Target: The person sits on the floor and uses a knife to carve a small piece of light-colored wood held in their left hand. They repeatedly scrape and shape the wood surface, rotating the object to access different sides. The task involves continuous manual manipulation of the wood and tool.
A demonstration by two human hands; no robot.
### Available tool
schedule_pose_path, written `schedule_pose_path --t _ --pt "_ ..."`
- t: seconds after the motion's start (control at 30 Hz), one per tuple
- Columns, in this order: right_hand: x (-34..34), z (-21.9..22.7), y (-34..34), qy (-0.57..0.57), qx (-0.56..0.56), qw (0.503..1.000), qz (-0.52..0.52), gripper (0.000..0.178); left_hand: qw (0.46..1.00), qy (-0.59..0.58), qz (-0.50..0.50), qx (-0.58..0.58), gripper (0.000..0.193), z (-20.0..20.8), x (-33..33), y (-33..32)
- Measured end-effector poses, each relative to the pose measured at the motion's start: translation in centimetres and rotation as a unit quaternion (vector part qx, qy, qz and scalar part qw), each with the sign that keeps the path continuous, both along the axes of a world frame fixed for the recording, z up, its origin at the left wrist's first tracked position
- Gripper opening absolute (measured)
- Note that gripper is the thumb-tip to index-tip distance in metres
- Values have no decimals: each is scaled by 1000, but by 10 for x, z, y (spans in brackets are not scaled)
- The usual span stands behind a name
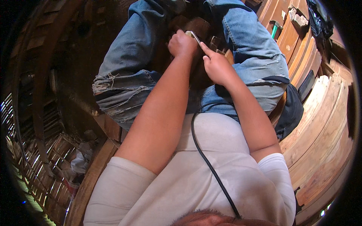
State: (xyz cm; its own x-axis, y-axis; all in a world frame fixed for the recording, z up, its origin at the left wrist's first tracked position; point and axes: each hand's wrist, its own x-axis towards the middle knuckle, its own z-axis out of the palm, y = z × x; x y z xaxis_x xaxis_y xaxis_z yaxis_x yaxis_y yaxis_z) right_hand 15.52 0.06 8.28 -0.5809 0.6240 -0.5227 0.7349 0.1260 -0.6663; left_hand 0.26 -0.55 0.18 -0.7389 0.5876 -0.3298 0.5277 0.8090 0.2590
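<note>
Both hands meet between my knees. My left hand (182,44) is closed in a fist around a small pale piece (189,33) that looks like wood; only its end shows past the fingers. My right hand (218,67) grips a knife, its handle hidden in the palm. The index finger lies stretched along the back of the narrow, bright knife blade (195,37). The blade slants up to the left and seems to touch the pale piece. Below them, brownish blocks (215,42) lie in shadow between my legs.
At right, a plank bench (320,124) curves alongside me. On the planks are a green-handled tool (275,31), a rough pale chunk (298,17) and a flat dark object (307,85). A dark cloth (292,113) hangs beside my right thigh. A black cable (211,167) crosses my shirt.
</note>
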Motion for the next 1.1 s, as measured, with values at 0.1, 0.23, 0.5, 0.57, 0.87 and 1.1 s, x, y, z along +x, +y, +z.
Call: schedule_pose_path --t 0.1,0.23,0.5,0.57,0.87,1.1 --pt "3 -5 -3 10 11 1000 -1 53 1000 -15 13 -2 37 -1 1 1" --pt "6 -11 -8 25 36 999 -3 53 1000 11 12 6 34 -6 1 2" --pt "-8 -14 3 13 16 1000 -8 52 1000 -1 -9 -10 37 -1 1 1" --pt "2 -23 -4 41 32 999 -8 52 1000 2 -5 -19 41 -4 -2 0" --pt "2 -16 -2 24 17 1000 -10 54 1000 3 -9 -15 38 5 5 1" --pt "8 -14 -10 26 47 999 -1 53 1000 14 3 1 37 -3 0 1"
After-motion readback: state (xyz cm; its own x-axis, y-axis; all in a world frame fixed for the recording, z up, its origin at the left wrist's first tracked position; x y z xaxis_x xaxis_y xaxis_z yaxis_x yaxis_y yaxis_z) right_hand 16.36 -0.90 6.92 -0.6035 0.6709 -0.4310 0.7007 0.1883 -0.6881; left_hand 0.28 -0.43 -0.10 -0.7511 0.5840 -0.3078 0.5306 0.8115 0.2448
